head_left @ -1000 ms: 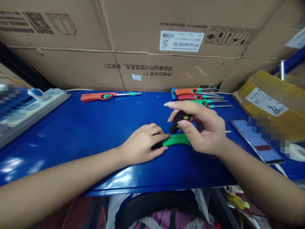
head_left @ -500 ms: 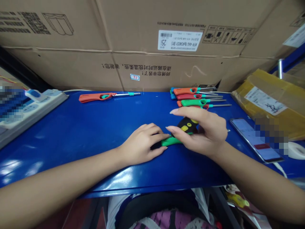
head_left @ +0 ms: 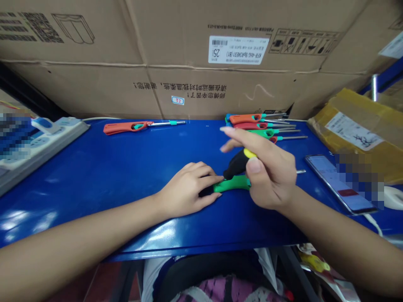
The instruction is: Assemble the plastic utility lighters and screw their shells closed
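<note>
On the blue table lies a green long-necked gas lighter (head_left: 234, 183), its metal tip poking out to the right past my right hand. My left hand (head_left: 189, 188) pinches the lighter's rear end between thumb and index finger, pressing it to the table. Above the handle, my right hand (head_left: 272, 172) grips a short black-and-yellow screwdriver (head_left: 237, 163) between thumb and fingers, with the index finger stretched out. The screwdriver tilts down-left, and its lower end is at the lighter handle near my left fingertips. Its tip is too small to make out.
An orange lighter (head_left: 127, 127) lies at the back left. Several lighters (head_left: 247, 119) are piled at the back right. A phone (head_left: 340, 182) and a yellow-taped parcel (head_left: 355, 121) are on the right, a power strip (head_left: 47, 142) on the left. A cardboard box (head_left: 176, 50) walls the back.
My right hand has turned on the screwdriver, its thumb shifting right and its index finger rising, so more of the green handle shows. My left hand stays put.
</note>
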### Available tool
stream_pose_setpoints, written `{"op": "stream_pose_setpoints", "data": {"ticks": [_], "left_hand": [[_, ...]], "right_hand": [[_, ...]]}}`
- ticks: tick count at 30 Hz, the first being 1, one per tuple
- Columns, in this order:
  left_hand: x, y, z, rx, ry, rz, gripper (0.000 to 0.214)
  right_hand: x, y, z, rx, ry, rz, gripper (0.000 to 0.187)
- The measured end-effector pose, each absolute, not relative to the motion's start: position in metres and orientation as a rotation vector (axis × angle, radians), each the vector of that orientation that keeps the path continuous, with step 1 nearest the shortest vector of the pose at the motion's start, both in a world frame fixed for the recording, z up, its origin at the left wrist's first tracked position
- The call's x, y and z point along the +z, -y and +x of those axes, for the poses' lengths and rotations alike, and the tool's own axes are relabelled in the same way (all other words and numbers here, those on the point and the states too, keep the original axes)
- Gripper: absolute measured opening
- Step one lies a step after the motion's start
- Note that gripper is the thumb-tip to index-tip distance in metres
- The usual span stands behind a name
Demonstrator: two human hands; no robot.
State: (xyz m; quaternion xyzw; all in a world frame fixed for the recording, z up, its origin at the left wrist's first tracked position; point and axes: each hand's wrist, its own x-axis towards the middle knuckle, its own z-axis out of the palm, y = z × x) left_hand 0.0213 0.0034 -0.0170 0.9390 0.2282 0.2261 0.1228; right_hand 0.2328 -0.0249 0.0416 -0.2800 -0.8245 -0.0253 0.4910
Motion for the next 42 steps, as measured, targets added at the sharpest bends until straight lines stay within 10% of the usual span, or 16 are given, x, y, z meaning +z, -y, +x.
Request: {"op": "stream_pose_setpoints", "data": {"ticks": [9, 16, 22, 42], "left_hand": [[-0.0204, -0.0041, 0.0201, 0.685, -0.661, 2.747, 0.031], [-0.0159, -0.0033, 0.0207, 0.627, -0.688, 2.711, 0.03], [-0.0176, -0.0032, 0.0201, 0.659, -0.685, 2.724, 0.03], [-0.0207, -0.0045, 0.02, 0.671, -0.674, 2.705, 0.028]], "right_hand": [[0.0422, 0.0229, 0.2307, -0.142, 1.95, -0.709, 0.024], [0.0347, 0.0173, 0.2319, 0.48, 1.96, -0.791, 0.045], [0.039, 0.0193, 0.2325, -0.061, 1.983, -0.744, 0.036], [0.0396, 0.0165, 0.2357, 0.223, 2.087, -0.696, 0.042]]}}
